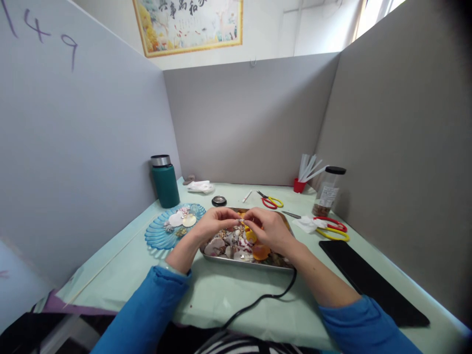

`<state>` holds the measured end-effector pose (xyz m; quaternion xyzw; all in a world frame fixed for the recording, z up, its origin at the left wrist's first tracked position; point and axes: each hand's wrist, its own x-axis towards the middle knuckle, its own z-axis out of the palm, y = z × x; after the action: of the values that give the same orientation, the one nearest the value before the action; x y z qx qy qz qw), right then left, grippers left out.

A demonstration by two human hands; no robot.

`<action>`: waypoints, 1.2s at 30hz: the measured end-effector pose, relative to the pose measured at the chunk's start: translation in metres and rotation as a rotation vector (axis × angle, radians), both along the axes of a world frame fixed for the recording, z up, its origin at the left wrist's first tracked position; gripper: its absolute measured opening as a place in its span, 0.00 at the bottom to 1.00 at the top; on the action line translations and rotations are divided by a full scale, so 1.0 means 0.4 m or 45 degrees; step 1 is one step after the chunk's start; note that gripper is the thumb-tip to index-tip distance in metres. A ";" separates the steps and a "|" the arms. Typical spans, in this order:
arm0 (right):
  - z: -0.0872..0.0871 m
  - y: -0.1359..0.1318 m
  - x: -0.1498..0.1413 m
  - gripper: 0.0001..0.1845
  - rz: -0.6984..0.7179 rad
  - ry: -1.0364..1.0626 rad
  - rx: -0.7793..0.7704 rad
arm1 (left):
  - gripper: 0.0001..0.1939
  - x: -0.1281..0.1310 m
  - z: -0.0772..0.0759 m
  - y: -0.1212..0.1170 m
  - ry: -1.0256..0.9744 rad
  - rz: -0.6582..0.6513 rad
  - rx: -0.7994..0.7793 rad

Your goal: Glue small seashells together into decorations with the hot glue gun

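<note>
Both hands meet above a metal tray (236, 263) of mixed seashells (230, 241). My left hand (217, 221) is closed in a pinch, its fingertips at a tiny pale piece whose kind I cannot make out. From the other side, my right hand (271, 228) pinches at the same spot, fingertips nearly touching those of the left. Several orange shells (261, 252) lie in the tray near my right hand. To the left, a blue scalloped glass plate (157, 233) bears a few shells (189, 220), pale and yellowish.
A green bottle (165, 184) stands back left. Behind the tray are a round black lid (219, 200) and small scissors (271, 200). Larger scissors (337, 230), a lidded jar (328, 194), a red cup (299, 186) of white sticks and a black slab (368, 280) are right. A cable (258, 299) crosses the front.
</note>
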<state>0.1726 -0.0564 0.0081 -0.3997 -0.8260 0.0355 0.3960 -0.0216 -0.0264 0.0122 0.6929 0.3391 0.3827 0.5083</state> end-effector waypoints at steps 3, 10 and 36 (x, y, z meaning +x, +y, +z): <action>0.001 -0.002 0.001 0.07 -0.007 0.006 -0.009 | 0.15 -0.001 0.000 0.001 0.013 0.021 0.014; 0.004 0.002 0.003 0.08 -0.013 -0.003 -0.025 | 0.13 0.003 0.001 0.002 0.029 0.097 0.058; 0.039 0.018 0.110 0.13 -0.035 -0.063 -0.597 | 0.17 -0.033 -0.036 0.058 -0.196 0.377 -0.093</action>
<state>0.2165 -0.0491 0.0236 -0.4926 -0.7991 0.2111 0.2724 -0.0347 -0.0032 -0.0023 0.5849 0.4113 0.4930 0.4957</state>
